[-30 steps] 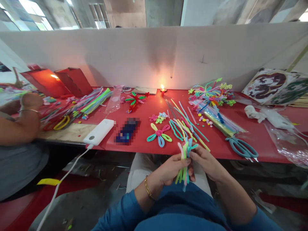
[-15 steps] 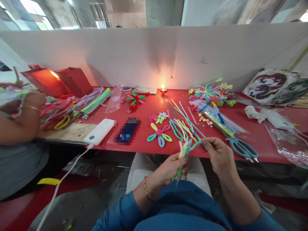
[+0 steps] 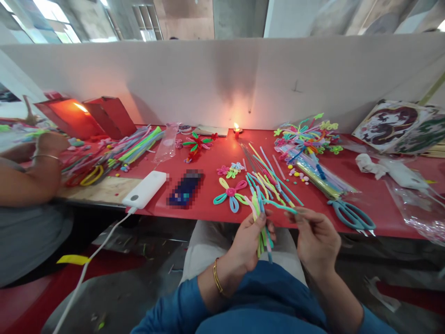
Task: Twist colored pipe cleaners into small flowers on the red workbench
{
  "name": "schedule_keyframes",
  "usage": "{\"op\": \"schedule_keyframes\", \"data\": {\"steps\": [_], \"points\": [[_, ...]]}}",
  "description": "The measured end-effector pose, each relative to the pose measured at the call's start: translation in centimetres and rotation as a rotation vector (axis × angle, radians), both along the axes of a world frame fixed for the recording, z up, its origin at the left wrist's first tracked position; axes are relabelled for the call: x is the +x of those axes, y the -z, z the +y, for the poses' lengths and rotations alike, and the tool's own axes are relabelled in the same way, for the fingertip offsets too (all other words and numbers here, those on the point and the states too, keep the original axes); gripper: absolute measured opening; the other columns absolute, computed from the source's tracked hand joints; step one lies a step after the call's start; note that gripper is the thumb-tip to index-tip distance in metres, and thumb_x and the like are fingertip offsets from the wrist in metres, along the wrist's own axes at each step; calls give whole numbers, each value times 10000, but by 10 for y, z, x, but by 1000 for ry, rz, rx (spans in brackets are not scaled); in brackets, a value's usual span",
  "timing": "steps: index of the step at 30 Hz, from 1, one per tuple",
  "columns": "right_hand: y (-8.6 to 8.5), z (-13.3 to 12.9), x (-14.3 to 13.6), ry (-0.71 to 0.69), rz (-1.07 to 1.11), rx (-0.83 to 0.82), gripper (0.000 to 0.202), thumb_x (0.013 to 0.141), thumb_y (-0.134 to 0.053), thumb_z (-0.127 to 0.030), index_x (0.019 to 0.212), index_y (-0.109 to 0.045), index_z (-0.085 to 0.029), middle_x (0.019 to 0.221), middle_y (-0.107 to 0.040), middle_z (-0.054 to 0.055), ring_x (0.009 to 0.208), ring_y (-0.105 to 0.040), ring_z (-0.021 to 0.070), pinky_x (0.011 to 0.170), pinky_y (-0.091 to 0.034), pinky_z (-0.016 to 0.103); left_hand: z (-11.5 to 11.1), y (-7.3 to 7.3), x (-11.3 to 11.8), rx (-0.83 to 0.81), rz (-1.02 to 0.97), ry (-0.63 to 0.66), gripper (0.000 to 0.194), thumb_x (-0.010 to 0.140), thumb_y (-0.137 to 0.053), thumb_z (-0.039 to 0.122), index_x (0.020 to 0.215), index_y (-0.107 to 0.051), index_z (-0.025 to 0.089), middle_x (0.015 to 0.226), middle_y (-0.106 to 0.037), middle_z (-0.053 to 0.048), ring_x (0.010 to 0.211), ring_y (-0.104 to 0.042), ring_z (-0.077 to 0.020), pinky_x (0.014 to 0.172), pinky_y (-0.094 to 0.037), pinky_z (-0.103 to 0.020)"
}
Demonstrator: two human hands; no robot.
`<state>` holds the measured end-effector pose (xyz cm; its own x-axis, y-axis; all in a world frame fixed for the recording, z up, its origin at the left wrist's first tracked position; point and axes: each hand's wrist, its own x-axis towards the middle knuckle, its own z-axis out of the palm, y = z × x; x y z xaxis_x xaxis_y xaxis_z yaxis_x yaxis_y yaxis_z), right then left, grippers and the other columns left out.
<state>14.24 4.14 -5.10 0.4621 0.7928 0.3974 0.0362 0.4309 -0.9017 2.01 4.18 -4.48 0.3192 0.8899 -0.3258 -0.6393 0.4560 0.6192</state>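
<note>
Pastel bundle: fuzzy stems [image 3: 261, 226] in pink, green, yellow and blue, held upright and slightly tilted over my lap, by the near edge of the red surface [image 3: 212, 160].
Left hand: my left hand [image 3: 249, 239], a gold bracelet [image 3: 217, 277] on its wrist, has its fingers clamped around the middle of the fuzzy stems.
Right hand: my right hand [image 3: 317, 239] has thumb and fingers pinched together on the end of a turquoise stem [image 3: 281, 207], which stretches sideways from the top of the bundle.
Flower: a looped flower [image 3: 231, 192] with yellow, pink, green and blue petals lies flat beyond my left hand, small flowers [image 3: 231, 170] just behind it.
Loose stems: straight and wavy stems [image 3: 267, 180] spread out to the flower's right.
Candle: a lit candle [image 3: 237, 133] stands at the back, near the pale partition [image 3: 181, 83].
Right side: blue-handled scissors [image 3: 352, 214], round beads [image 3: 298, 173] and a bright pile of fuzzy flowers [image 3: 308, 132].
Left side: a blurred-out phone [image 3: 186, 188] and a white power bank [image 3: 145, 189] with a cable; farther left, another person's forearm [image 3: 43, 167].
</note>
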Motion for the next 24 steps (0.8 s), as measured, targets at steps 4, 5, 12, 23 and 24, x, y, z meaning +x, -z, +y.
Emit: {"op": "schedule_keyframes", "data": {"steps": [4,5,12,23,24], "points": [[6,-8,-1,-204,-385,-10,132,704,-620,-123,718,-630,-254,772,-676,16,726,-632,170,672,-499,298,4,-2,-5,35,58,-83,330,620,-698,421,722,-514,166,571,-528,46,455,-483,-71,383,-355,-175],[8,-8,-1,-243,-448,-21,134,713,-608,-126,715,-633,-258,759,-676,15,708,-629,167,668,-495,295,5,-1,-6,30,83,-88,328,608,-708,410,721,-522,164,563,-520,50,449,-474,-69,383,-355,-177],[15,-11,-4,-284,-607,-70,99,731,-581,-187,689,-645,-250,717,-663,33,686,-620,177,648,-486,292,8,2,-8,68,76,-87,265,618,-706,349,682,-554,142,632,-586,12,517,-524,-82,452,-388,-192],[-5,5,-3,-585,138,-519,154,723,-630,-362,774,-610,-217,550,-611,-25,442,-554,145,496,-479,298,3,3,-10,108,231,174,348,568,-725,416,655,-526,144,485,-516,39,423,-471,-69,435,-374,-202],[-8,6,-5,-610,191,-552,151,706,-649,-354,746,-599,-216,497,-584,-43,386,-523,134,457,-467,295,2,2,-9,110,227,175,351,564,-728,416,654,-526,143,482,-511,41,426,-465,-66,449,-382,-206]]}}
